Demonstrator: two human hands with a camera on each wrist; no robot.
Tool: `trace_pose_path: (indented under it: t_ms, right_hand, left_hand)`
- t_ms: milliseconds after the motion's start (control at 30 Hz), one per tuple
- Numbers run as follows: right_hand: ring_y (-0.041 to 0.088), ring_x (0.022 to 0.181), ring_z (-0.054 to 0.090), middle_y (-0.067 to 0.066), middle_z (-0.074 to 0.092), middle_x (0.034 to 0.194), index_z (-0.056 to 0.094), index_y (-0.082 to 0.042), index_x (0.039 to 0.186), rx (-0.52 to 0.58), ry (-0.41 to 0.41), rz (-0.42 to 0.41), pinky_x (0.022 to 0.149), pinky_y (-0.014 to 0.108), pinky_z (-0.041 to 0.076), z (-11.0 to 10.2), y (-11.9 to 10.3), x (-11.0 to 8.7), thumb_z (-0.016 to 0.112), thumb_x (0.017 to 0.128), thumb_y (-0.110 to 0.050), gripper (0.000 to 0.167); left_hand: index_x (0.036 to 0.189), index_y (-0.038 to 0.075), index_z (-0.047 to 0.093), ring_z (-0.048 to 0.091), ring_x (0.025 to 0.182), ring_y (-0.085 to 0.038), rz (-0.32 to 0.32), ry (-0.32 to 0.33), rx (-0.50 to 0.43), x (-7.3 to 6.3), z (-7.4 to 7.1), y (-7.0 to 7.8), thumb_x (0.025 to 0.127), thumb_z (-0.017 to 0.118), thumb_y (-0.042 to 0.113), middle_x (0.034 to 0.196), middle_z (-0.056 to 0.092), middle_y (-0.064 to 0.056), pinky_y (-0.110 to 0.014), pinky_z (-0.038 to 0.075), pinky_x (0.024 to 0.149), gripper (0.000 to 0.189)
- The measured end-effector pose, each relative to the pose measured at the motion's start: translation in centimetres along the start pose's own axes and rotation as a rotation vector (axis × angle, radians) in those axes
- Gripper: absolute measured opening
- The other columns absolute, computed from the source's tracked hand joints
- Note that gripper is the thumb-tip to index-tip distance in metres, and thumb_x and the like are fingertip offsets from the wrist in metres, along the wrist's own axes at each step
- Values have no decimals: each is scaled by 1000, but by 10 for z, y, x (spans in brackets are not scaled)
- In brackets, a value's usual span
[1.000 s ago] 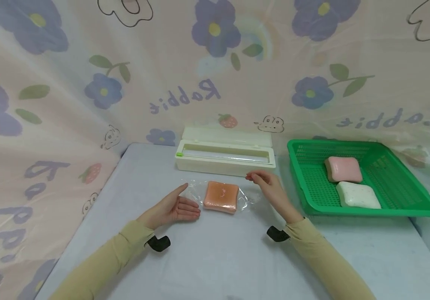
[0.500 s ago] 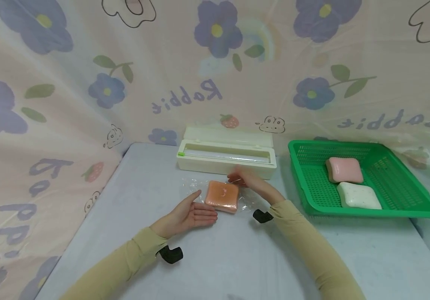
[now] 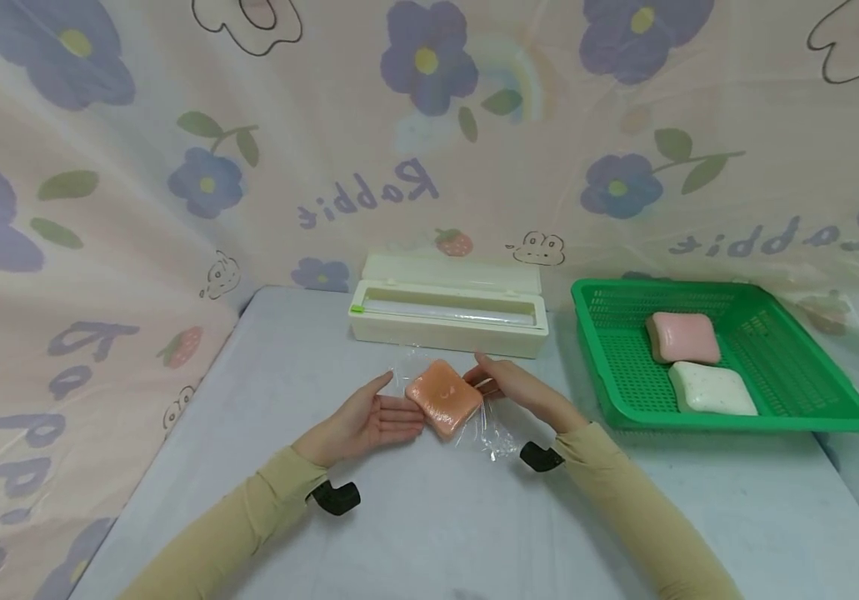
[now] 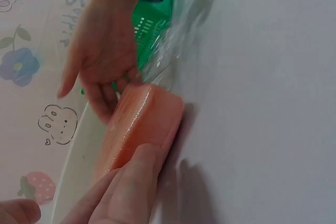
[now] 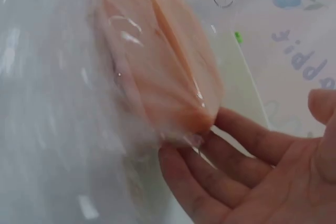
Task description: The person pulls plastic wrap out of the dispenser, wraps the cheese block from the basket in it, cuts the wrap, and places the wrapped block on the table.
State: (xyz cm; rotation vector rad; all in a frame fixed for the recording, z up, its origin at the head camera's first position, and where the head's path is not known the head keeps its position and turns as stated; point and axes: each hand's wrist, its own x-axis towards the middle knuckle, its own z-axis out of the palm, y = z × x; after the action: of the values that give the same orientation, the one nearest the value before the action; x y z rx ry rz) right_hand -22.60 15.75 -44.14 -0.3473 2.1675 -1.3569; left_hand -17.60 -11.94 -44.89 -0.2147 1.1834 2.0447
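My left hand (image 3: 357, 427) was wide, fingers touching the left corner of 1 film-wrapped orange block (image 3: 444, 400); my right hand (image 3: 525, 390), loosely extended, touched its right side; the block was between them, nearer than the white box (image 3: 447, 333).

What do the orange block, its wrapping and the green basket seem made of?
Orange block: perhaps foam, judging by its puffy, rounded edges; finish unclear under the shine.
Wrapping: likely thin plastic film, clear, glossy, crinkled.
Green basket: probably moulded plastic, smooth, evenly perforated.

Glossy clear film (image 3: 496, 435), green plastic basket (image 3: 601, 367)
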Motion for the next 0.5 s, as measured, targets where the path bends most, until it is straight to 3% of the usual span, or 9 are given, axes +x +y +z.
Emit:
trace_pose_path:
  t_ms: [300,500]
  right_hand:
    - [26,109,61,13,60,123,55,3,127,109,-19,13,96,41,48,15,9,-35,30,102,-52,66]
    - [31,111,59,20,56,127,52,8,129,155,-9,-75,93,42,50,24,21,-45,30,105,-39,57]
  left_hand:
    - [131,-19,42,54,116,-41,-29,13,2,13,-8,14,100,37,46,125,52,-35,-49,42,100,72]
    - [132,-17,41,54,115,-40,-47,-4,47,19,-8,20,100,43,37,124,53,-34,-50,42,101,63]
